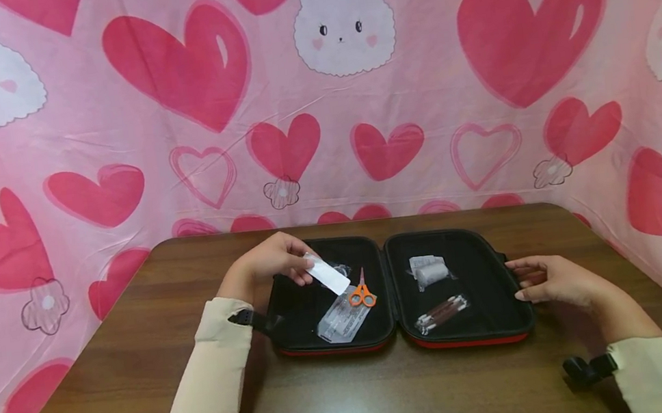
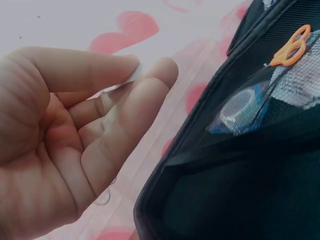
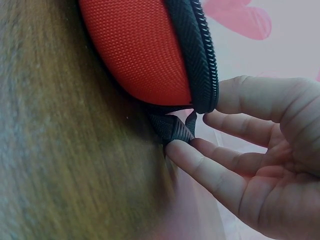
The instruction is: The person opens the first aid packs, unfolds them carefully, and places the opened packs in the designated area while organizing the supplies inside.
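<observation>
A black-lined case with a red shell lies open on the table. My left hand pinches a small white flat packet above its left half; in the left wrist view only a sliver of the white packet shows between the fingertips. Under it are orange-handled scissors and a clear plastic packet. My right hand holds the case's right edge. In the right wrist view, its fingers touch the zipped rim and a black strap loop.
The right half of the case holds a wrapped white roll and a bag of cotton swabs. A brown wooden table lies beneath. Behind it hangs a pink cloth with hearts and rabbits.
</observation>
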Available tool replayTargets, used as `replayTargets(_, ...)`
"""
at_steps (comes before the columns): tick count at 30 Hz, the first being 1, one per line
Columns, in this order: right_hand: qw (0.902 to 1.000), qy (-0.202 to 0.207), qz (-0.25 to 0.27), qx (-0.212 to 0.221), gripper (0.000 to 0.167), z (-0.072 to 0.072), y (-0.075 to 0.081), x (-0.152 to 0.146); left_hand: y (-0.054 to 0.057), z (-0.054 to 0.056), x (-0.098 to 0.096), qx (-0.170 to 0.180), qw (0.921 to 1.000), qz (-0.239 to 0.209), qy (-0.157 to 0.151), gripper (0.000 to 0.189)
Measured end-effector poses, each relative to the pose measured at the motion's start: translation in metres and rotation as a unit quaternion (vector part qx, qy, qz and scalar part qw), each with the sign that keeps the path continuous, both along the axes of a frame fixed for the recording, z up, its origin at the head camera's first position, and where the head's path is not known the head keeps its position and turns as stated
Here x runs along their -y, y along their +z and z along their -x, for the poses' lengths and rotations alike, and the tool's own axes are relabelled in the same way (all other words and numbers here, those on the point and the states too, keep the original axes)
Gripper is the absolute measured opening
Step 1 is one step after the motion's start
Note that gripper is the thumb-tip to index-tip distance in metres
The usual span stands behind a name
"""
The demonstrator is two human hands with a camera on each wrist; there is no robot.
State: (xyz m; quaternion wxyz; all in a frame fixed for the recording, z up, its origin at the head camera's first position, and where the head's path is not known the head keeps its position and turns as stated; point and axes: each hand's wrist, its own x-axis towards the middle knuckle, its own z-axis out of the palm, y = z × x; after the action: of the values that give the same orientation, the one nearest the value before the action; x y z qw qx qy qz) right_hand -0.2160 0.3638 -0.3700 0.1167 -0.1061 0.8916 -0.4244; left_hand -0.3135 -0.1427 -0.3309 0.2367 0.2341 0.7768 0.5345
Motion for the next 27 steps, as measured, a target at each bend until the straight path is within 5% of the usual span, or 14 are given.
replayTargets(15,0.9999,0.004,-0.012,-0.011,0.068,0.001,-0.002,0.001,-0.012,-0.015,0.042,-0.047,0.9960,0.036,0.067,0.024)
replayTargets(27,0.9999,0.003,-0.009,-0.005,0.068,0.002,0.000,0.000,-0.017,-0.014,0.044,-0.094,0.9868,0.087,0.099,0.017)
